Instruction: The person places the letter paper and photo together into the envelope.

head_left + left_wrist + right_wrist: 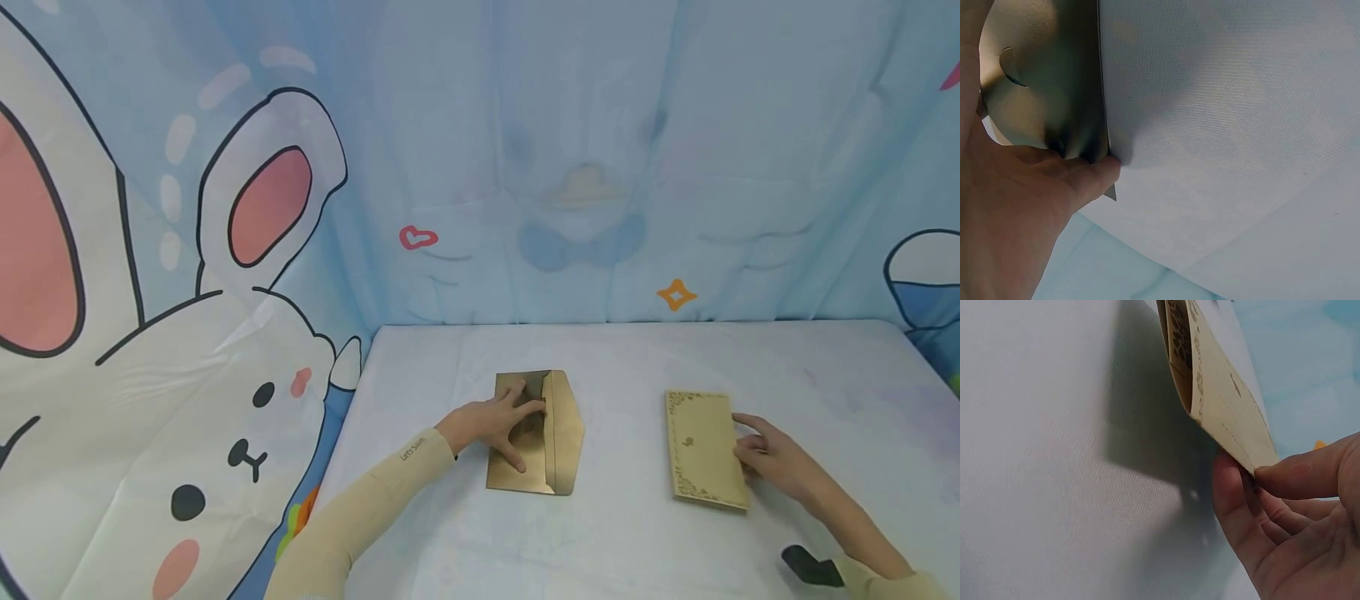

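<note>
On the table lies a shiny gold envelope [528, 477], its pointed flap [567, 433] folded out to the right. My left hand [491, 423] rests on it with spread fingers, the fingertips near the flap's fold and the upper edge. In the left wrist view, a fingertip [1105, 172] touches the envelope's edge. Farther right, a pale gold folded card [705, 450] with an ornate printed border is pinched at its right edge by my right hand [776, 457]. The right wrist view shows the card [1225, 403] tilted above the table, with a gap between its layers.
A white cloth covers the table [622, 542], whose back edge meets a blue curtain [480, 167]. A large cartoon rabbit [225, 375] is printed on the curtain at the left. Near my right forearm is a black strap-like piece [810, 568].
</note>
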Available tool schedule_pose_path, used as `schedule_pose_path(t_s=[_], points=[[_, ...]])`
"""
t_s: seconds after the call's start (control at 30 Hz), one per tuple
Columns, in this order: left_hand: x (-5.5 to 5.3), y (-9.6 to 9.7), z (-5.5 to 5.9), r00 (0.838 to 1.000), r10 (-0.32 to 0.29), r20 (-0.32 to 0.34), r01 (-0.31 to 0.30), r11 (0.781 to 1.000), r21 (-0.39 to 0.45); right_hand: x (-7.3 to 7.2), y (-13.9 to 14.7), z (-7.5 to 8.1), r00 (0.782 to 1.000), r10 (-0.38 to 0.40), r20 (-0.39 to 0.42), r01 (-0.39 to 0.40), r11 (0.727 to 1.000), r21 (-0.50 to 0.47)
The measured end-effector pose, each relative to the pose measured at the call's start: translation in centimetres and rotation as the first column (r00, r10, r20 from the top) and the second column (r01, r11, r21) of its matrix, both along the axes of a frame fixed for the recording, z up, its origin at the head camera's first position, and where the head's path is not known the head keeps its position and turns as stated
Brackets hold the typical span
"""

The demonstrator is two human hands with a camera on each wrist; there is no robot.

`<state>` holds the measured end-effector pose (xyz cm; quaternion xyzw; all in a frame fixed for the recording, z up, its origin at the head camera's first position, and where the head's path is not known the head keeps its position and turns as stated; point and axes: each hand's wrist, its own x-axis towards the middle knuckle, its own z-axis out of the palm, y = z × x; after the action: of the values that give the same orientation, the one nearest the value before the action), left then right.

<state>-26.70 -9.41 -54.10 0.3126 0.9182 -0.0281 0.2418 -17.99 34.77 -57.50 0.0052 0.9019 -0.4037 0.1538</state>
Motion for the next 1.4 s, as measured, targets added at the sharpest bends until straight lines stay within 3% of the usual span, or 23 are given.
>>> schedule_pose_path(t_s=[0.57, 0.8, 1.4], points=[[-0.1, 0.1, -0.1, 1.0, 0.001, -0.002, -0.001, 1.0, -0.01, -0.7, -1.7, 0.6, 1.0, 0.026, -0.003, -0.026, 0.999, -0.021], [0.1, 0.0, 0.1, 1.0, 0.003, -0.003, -0.003, 1.0, -0.011, -0.6, -2.3, 0.6, 0.997, 0.055, -0.047, -0.058, 0.996, -0.069], [0.0, 0.0, -0.1, 1.0, 0.012, -0.005, -0.012, 1.0, -0.013, -1.0, -4.0, 1.1, 0.999, 0.036, -0.026, -0.038, 0.996, -0.086]])
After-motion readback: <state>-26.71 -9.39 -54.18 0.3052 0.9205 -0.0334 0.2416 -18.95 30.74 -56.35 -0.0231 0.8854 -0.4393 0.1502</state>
